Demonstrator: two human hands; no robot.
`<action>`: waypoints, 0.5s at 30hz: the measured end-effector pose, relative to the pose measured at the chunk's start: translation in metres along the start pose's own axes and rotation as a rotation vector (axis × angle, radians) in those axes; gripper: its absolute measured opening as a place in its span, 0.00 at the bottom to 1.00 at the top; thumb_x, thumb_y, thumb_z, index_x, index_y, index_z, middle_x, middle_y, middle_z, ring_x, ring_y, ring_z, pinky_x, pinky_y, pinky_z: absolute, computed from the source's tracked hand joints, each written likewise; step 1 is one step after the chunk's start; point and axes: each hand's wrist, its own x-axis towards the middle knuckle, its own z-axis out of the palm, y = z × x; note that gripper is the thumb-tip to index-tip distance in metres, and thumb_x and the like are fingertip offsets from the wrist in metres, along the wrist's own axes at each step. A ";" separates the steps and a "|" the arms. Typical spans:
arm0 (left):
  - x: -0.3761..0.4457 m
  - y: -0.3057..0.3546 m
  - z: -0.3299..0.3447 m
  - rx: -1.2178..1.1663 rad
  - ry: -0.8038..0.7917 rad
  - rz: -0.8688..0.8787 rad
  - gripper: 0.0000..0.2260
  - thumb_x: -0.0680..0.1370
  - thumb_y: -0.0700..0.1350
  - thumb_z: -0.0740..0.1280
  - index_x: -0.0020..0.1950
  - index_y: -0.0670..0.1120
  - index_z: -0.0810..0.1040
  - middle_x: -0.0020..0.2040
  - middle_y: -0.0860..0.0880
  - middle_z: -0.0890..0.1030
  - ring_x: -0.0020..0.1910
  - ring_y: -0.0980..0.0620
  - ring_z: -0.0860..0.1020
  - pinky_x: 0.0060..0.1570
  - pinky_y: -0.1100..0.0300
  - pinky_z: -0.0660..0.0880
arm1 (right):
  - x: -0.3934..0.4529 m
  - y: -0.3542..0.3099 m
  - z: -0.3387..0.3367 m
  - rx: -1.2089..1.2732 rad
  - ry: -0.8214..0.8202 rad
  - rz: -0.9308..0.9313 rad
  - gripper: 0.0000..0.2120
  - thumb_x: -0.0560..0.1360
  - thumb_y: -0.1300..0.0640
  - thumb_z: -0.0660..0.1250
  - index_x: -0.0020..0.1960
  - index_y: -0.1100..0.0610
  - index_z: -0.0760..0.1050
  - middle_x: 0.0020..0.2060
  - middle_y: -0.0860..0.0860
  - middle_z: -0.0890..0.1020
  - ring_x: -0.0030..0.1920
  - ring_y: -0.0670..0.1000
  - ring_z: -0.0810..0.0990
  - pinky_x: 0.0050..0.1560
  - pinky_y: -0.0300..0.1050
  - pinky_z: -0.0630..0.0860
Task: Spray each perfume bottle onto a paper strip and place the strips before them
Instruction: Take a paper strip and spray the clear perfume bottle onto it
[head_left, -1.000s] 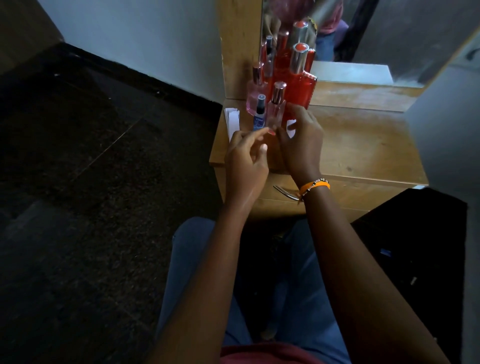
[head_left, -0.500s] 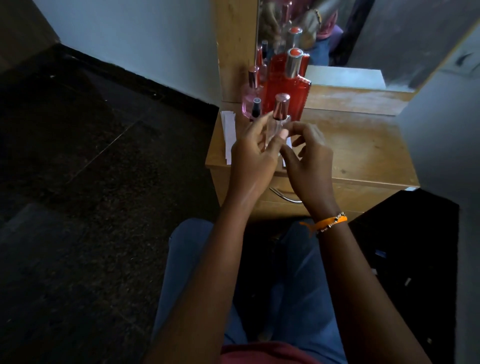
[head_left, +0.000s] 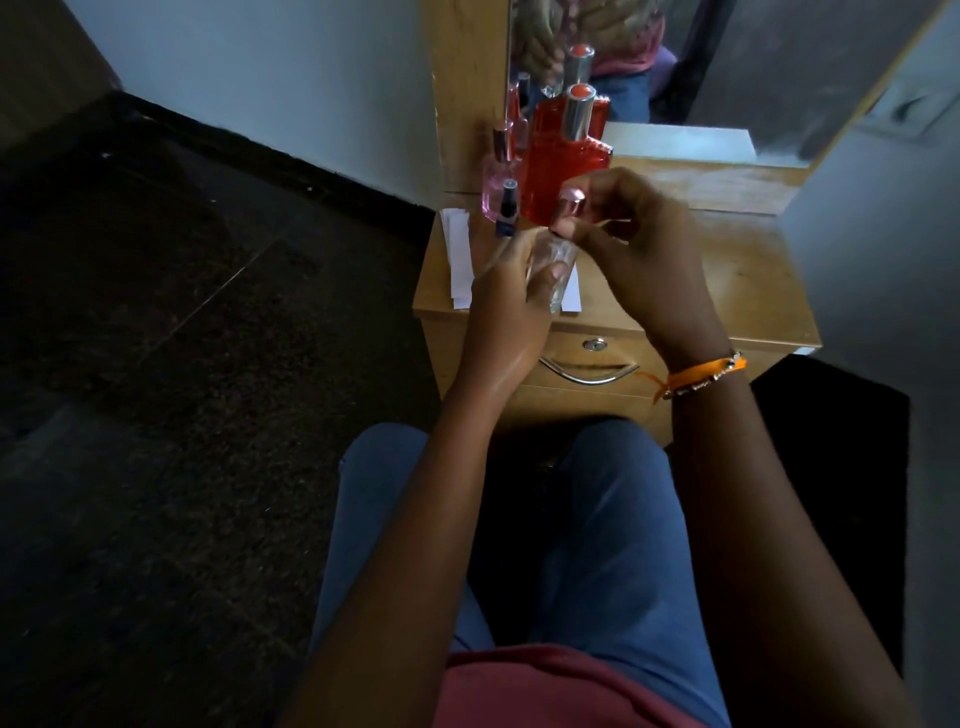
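Both hands (head_left: 511, 301) (head_left: 641, 260) raised, fingers curled closed.

Dim room, daylight falling from upper right onto the wooden dresser (head_left: 727, 270), dark underexposed floor (head_left: 182, 415), wide-angle bending at edges

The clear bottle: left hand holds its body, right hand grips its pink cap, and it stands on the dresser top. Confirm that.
Not quite. The head view shows the clear bottle lifted off the dresser top, held in the air rather than standing on it. The rest holds: the left hand holds its body and the right hand grips its pink cap.
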 end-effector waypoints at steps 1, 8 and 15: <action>0.000 -0.001 0.000 -0.008 -0.006 -0.002 0.14 0.79 0.41 0.60 0.65 0.43 0.70 0.62 0.45 0.75 0.59 0.55 0.73 0.51 0.69 0.71 | 0.001 0.001 -0.002 0.059 0.025 -0.007 0.10 0.74 0.64 0.68 0.55 0.61 0.76 0.46 0.57 0.81 0.45 0.49 0.78 0.51 0.45 0.77; 0.002 -0.010 0.005 0.040 0.058 -0.035 0.13 0.79 0.40 0.61 0.62 0.41 0.72 0.59 0.46 0.74 0.54 0.58 0.72 0.44 0.81 0.68 | -0.002 0.056 -0.017 -0.186 0.252 0.119 0.07 0.74 0.63 0.67 0.51 0.62 0.76 0.43 0.56 0.82 0.43 0.50 0.82 0.46 0.38 0.77; 0.005 -0.009 0.013 0.063 0.006 -0.072 0.13 0.79 0.40 0.61 0.63 0.41 0.71 0.63 0.43 0.71 0.61 0.50 0.72 0.56 0.63 0.71 | -0.009 0.085 -0.012 -0.307 0.249 0.264 0.12 0.73 0.63 0.67 0.55 0.62 0.76 0.50 0.60 0.82 0.50 0.57 0.81 0.52 0.51 0.76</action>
